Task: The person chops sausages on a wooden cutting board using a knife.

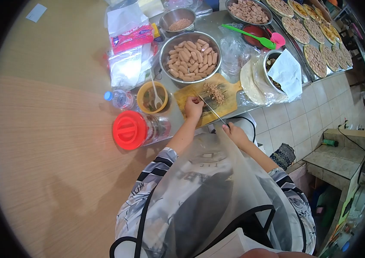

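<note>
A wooden cutting board (182, 98) lies near the table's front edge, with a small heap of chopped brownish-pink pieces (214, 93) on it. My right hand (236, 135) is closed round the handle of a knife (214, 111), its blade slanting across the board toward my left hand. Over the board's left part, my left hand (194, 108) has its fingers curled beside the blade's tip; what they hold, if anything, is hidden. Just behind the board stands a steel bowl (163, 64) full of short sausages (192, 59).
Left of the board are a yellow bowl (140, 103) with a white spoon, a water bottle (122, 99) and a red-lidded jar (129, 130). Flatbreads (248, 84) and a paper-covered pot (267, 64) stand right. Topped rounds (315, 60) lie farther right, beyond a green spatula (251, 36).
</note>
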A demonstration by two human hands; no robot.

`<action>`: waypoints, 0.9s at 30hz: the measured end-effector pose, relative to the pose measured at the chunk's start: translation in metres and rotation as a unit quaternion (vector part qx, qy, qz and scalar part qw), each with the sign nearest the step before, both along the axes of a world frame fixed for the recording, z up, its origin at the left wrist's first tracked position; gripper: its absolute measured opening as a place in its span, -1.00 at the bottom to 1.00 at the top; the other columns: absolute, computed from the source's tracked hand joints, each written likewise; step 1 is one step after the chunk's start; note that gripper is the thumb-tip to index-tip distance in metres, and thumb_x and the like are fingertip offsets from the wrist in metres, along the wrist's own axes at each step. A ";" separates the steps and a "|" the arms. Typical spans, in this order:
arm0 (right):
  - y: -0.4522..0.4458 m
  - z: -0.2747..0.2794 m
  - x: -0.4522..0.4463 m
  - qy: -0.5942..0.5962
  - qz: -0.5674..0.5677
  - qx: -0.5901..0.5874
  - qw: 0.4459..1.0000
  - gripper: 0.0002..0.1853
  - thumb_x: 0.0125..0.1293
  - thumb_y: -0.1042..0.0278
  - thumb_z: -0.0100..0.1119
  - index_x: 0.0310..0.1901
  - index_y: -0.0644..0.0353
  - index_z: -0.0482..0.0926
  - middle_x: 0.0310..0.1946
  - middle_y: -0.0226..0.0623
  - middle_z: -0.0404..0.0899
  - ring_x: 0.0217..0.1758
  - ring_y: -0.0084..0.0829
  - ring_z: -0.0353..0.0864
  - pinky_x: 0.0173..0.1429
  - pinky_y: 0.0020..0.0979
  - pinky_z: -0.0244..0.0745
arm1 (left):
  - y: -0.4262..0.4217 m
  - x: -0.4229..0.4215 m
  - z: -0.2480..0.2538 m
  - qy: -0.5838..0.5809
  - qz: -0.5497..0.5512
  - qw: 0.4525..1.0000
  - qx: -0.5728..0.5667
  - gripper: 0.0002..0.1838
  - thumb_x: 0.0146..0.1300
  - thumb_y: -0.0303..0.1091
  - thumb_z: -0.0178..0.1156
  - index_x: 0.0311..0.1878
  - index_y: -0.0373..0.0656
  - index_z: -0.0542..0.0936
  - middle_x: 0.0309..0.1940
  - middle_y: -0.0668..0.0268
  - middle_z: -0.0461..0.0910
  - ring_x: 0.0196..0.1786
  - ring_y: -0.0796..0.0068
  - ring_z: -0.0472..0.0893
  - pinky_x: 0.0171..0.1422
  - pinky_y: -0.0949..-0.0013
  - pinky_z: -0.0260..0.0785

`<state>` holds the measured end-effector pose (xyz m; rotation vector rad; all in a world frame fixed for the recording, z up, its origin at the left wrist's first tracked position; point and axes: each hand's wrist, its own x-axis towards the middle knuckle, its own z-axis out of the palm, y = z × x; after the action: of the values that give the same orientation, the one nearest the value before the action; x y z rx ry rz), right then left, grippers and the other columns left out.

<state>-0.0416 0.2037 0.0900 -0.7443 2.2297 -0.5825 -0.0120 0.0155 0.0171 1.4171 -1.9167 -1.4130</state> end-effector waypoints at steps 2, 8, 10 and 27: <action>-0.007 -0.005 -0.005 0.013 -0.003 -0.002 1.000 -0.53 0.23 0.00 -0.31 -0.35 0.35 0.33 -0.50 0.21 0.44 -0.34 0.13 0.43 -0.24 -0.04 0.30 | 0.002 0.001 0.001 -0.011 -0.001 1.000 -0.028 -0.75 -0.24 -0.43 0.25 -0.44 -0.27 0.44 -0.55 0.24 0.52 -0.44 0.43 0.52 -0.31 0.43 0.35; -0.016 -0.032 -0.011 0.023 0.003 -0.016 1.000 -0.53 0.23 -0.01 -0.30 -0.33 0.34 0.34 -0.47 0.19 0.45 -0.33 0.11 0.43 -0.22 -0.05 0.31 | 0.007 0.005 0.004 -0.044 0.003 0.999 -0.009 -0.81 -0.25 -0.41 0.24 -0.50 -0.25 0.50 -0.53 0.27 0.53 -0.45 0.47 0.51 -0.31 0.47 0.34; -0.010 -0.033 -0.006 0.030 -0.004 -0.004 1.000 -0.54 0.23 -0.01 -0.30 -0.32 0.33 0.34 -0.48 0.18 0.45 -0.34 0.10 0.44 -0.23 -0.05 0.32 | 0.011 0.005 0.003 -0.009 0.028 1.000 -0.010 -0.82 -0.25 -0.41 0.24 -0.49 -0.25 0.53 -0.55 0.27 0.55 -0.48 0.48 0.51 -0.32 0.48 0.35; 0.044 0.011 0.000 0.014 0.021 0.007 1.000 -0.57 0.23 0.03 -0.28 -0.34 0.33 0.32 -0.55 0.15 0.44 -0.39 0.09 0.44 -0.28 -0.05 0.29 | 0.010 0.007 0.001 0.029 0.048 0.991 0.119 -0.87 -0.13 -0.47 0.17 -0.50 -0.35 0.50 -0.63 0.25 0.52 -0.63 0.55 0.48 -0.53 0.53 0.33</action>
<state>-0.0414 0.2477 0.1014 -0.7958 2.2363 -0.5389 -0.0047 0.0256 0.0185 1.5330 -1.6634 -1.6615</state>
